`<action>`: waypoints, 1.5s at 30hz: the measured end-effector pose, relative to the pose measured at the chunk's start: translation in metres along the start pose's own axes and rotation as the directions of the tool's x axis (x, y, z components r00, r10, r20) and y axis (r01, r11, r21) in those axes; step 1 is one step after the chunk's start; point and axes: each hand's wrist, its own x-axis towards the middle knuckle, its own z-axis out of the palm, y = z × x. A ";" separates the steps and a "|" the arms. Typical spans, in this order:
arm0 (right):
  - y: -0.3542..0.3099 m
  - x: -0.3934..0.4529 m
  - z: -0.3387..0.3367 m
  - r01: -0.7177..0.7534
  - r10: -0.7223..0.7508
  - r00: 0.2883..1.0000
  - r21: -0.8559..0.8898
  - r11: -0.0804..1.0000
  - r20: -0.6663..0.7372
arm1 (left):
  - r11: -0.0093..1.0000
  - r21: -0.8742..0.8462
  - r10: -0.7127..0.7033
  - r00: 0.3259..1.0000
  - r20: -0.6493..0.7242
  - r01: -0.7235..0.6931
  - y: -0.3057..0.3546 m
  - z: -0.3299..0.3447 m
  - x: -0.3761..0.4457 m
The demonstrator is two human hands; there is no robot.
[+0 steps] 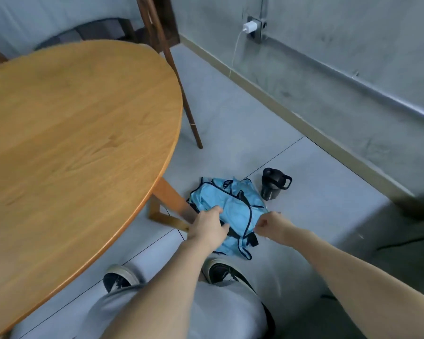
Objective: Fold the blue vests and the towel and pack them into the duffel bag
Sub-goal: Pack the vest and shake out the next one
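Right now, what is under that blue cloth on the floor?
Black straps or fabric peek out beneath the blue vests, near the left hand. The vests cover the rest, so it cannot be identified.

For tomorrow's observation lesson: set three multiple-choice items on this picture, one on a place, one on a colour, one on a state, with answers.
1. Where does the blue vests heap lie?
A on the table
B on the floor
C on a chair

2. What colour is the bottle beside the heap?
A black
B red
C white

3. What is the left hand doing?
A hanging idle
B pressing the table
C gripping the blue fabric

Answers: B, the heap lies on the grey floor tiles by the table leg; A, it is dark all over; C, its fingers curl into the cloth.
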 end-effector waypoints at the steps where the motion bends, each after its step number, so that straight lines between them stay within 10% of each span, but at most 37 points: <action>1: 0.005 0.012 0.005 -0.031 0.031 1.000 0.015 0.999 0.003 | 1.000 0.022 -0.002 1.000 0.024 0.002 -0.002 0.004 0.011; 19: 0.029 0.125 0.073 -0.357 0.286 0.934 0.524 0.773 0.214 | 0.975 0.209 0.021 0.969 0.246 -0.074 -0.039 0.054 0.112; 31: -0.023 0.065 -0.007 0.074 0.009 0.992 0.627 0.775 -0.129 | 0.988 0.144 0.044 0.995 0.095 -0.057 -0.012 0.010 0.074; 45: -0.123 -0.121 -0.158 0.516 -0.407 0.857 0.514 0.685 -0.317 | 0.928 -0.206 0.226 0.909 -0.349 -0.310 0.077 -0.116 -0.036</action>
